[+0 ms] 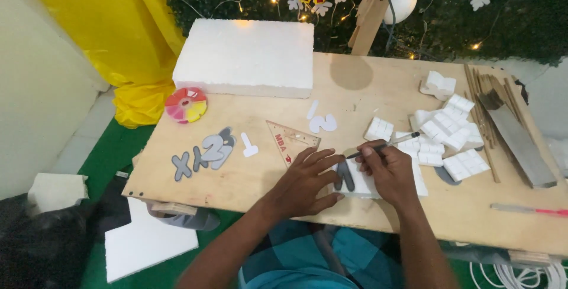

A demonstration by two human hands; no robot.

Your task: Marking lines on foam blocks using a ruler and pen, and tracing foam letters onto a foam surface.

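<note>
fingers [312,162] of the left hand [305,182] lie spread flat, pressing a grey letter template [344,175] on a white foam piece [362,185] at the worktop [355,88] front edge so it stays put, while the right hand [387,170] pinches a pen [384,145] beside it.

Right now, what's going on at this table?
A person sits at a plywood table. The left hand presses flat on a white foam piece with a grey template on it, while the right hand holds a pen at its edge. Cut foam pieces lie to the right, grey cutouts to the left.
</note>
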